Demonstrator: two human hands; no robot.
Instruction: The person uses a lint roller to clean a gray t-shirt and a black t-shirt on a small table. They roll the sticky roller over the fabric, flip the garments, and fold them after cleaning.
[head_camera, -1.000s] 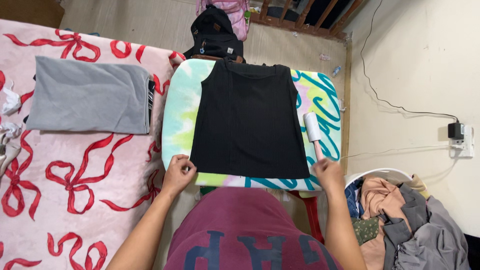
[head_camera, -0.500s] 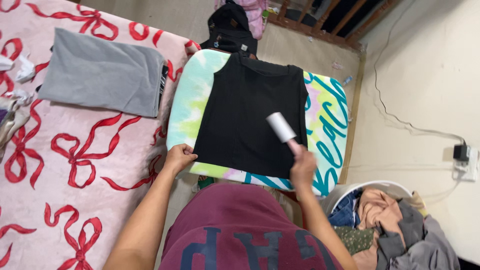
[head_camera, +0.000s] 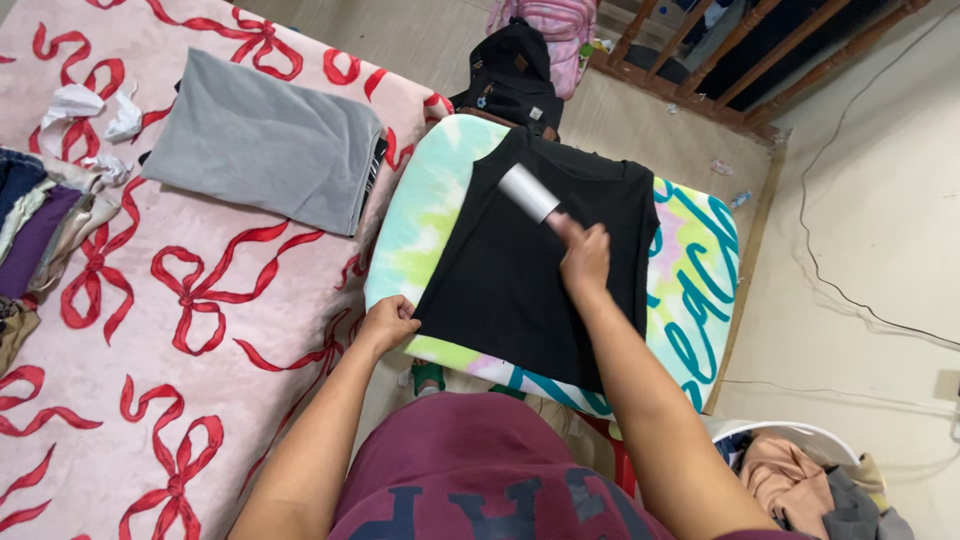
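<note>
Head view: your right hand (head_camera: 585, 258), fingers wrapped around the handle, presses a white lint roller (head_camera: 529, 193) onto the upper part of the black sleeveless top (head_camera: 530, 280), spread flat on the tie-dye padded board (head_camera: 420, 220) at frame centre. Your left hand (head_camera: 388, 324) pinches the top's lower left hem. A folded grey garment (head_camera: 265, 145) lies upper left on the pink bow-print bed (head_camera: 150, 330).
</note>
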